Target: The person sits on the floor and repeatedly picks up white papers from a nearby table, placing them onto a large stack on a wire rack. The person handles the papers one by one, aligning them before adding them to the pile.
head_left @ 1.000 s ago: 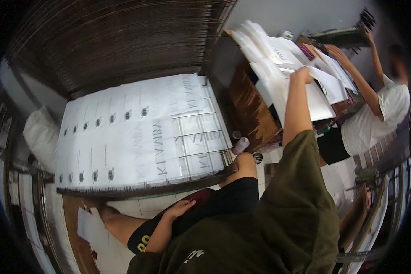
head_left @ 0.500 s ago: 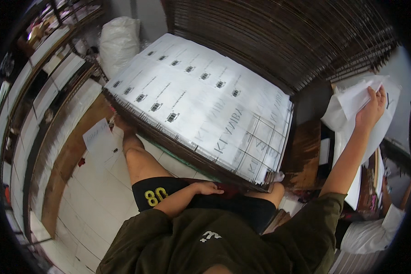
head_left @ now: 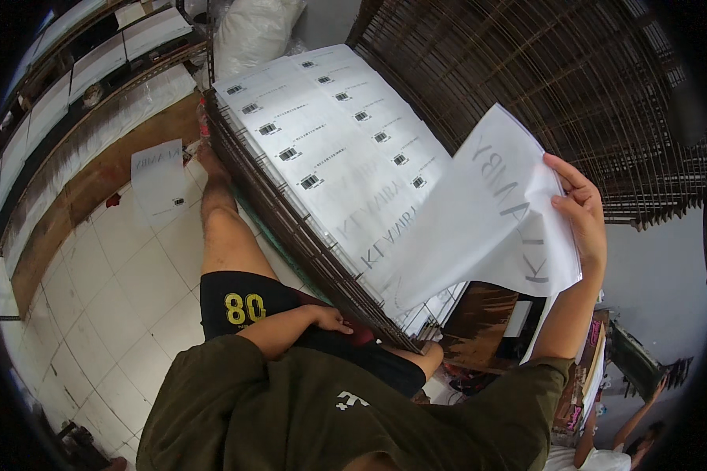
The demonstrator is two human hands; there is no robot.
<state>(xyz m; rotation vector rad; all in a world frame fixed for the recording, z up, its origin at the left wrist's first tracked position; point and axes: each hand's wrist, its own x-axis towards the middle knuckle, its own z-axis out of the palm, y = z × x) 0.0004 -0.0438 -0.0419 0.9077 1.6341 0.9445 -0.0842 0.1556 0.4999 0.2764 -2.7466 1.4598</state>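
My right hand is closed on the edge of a white printed sheet, pinched between thumb and fingers. The sheet bends and slants down to the left, its lower end over the near right part of the drying rack. On that wire rack lie white sheets bearing small dark prints and large grey lettering. My left hand rests on my lap, fingers loosely extended and holding nothing.
Raised wire rack tiers lean behind the sheets. Another printed sheet lies on the tiled floor by my foot. Shelves curve along the left. A full white plastic bag stands at the back. Another person's arm shows at lower right.
My right hand has brought the sheet from the far right in toward the rack, and the sheet has opened out over it. My left hand stays on my lap. The view has turned.
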